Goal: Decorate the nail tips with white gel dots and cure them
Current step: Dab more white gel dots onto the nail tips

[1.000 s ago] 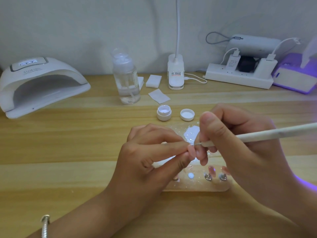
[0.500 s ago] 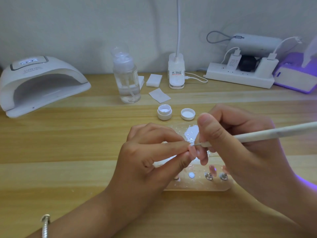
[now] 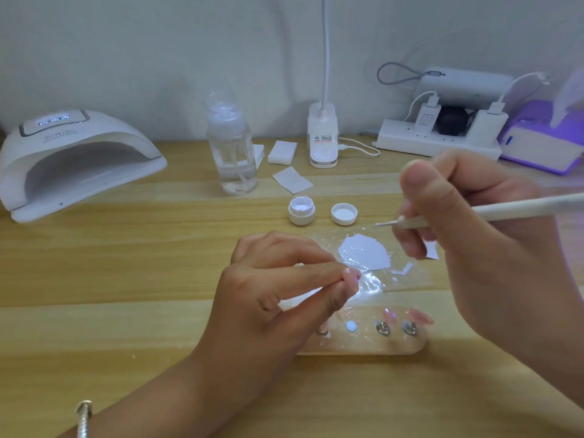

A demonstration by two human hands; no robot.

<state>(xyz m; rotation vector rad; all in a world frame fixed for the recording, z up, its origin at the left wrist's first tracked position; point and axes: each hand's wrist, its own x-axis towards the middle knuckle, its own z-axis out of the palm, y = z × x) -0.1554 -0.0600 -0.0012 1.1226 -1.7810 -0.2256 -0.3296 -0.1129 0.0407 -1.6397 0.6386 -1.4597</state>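
A pink nail tip (image 3: 351, 274) is pinched between thumb and forefinger of the left hand (image 3: 278, 298), and one small white dot can be seen on it near the fingertips; it's held just above a clear film (image 3: 407, 279) smeared with a blob of white gel (image 3: 363, 251). The right hand (image 3: 474, 248) is closed around a white dotting pen (image 3: 493, 213), gripped like a pencil. The pen's long axis runs roughly left to right, its fine tip pointed left and hanging over the film's far edge, apart from the nail tip. In front, a clear stand (image 3: 363, 346) carries two more pink tips on the right, plus a white dot and metal studs. Everything is laid out on a light wood table (image 3: 126, 279) against a plain pale wall. A white cure lamp (image 3: 72, 159) sits at the far left with its opening turned toward the middle, a pump bottle (image 3: 232, 153) stands behind, an open gel pot (image 3: 301, 210) and its lid (image 3: 344, 213) are side by side, and a power strip (image 3: 436, 143) is at the back right.
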